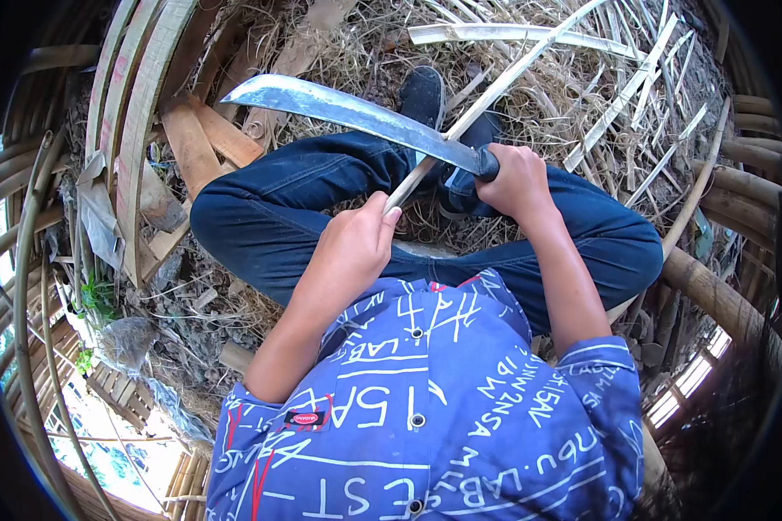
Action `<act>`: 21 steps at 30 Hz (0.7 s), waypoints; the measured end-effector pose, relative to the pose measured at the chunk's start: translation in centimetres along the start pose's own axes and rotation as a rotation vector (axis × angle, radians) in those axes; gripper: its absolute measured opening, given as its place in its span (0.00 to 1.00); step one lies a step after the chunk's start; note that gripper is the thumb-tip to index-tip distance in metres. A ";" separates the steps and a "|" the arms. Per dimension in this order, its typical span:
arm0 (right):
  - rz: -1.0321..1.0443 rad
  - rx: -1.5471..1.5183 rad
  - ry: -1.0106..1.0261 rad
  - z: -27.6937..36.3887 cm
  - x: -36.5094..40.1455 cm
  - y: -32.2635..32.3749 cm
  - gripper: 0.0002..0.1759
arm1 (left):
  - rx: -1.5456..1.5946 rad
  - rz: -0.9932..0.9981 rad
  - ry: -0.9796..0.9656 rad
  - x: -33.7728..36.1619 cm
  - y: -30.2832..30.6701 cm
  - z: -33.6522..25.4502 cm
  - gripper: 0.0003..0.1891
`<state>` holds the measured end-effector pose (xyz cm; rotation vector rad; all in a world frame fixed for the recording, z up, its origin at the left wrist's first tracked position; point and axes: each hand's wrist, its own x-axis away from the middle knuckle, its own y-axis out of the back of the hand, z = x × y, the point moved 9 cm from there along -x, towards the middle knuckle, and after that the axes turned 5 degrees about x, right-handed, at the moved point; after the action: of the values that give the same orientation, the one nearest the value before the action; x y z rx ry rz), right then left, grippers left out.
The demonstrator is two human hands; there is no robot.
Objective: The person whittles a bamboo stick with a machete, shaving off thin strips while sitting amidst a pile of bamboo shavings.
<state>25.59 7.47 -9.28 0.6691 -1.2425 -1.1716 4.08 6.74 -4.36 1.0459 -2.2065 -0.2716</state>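
Two bare hands work near the middle of the frame, one thing in each. The right hand [514,184], right of centre, has its fingers wrapped around the dark handle of a large knife [339,111]. The left hand [349,247], lower and nearer the centre, pinches the near end of a pale strip [504,82] between thumb and curled fingers. That strip slants from the left hand up to the top edge of the frame, right of centre.

Near its handle, the blade crosses the strip; from there it reaches toward the upper left, its tip well apart from both hands. Which edge is sharp, I cannot tell. A short length of strip separates blade and left hand. The blade's outer part passes above the left thigh, and its tip stands between the left knee and three curved slats [156,113] at the upper left. The folded trouser legs [261,195] bound the space below the blade on both sides.

Counted: one knife, one held strip, two dark shoes [423,94] at upper centre, and three buttons [418,420] down the printed blue shirt [374,460] at the bottom. Loose shavings [573,95], too many to count, cover the ground at the upper right; several bamboo poles [712,291] line the right edge.
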 end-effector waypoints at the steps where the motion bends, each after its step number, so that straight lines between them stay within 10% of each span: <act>1: -0.024 -0.005 0.014 0.2 -0.2 0.4 0.10 | 0.001 -0.007 0.000 -0.2 0.1 0.0 0.12; 21: -0.099 0.041 0.068 -0.7 0.3 0.9 0.11 | -0.006 -0.003 -0.011 0.3 -0.3 -0.2 0.12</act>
<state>26.53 7.36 -8.61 0.8024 -1.1898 -1.1971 4.22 6.33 -4.22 1.0468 -2.2122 -0.2861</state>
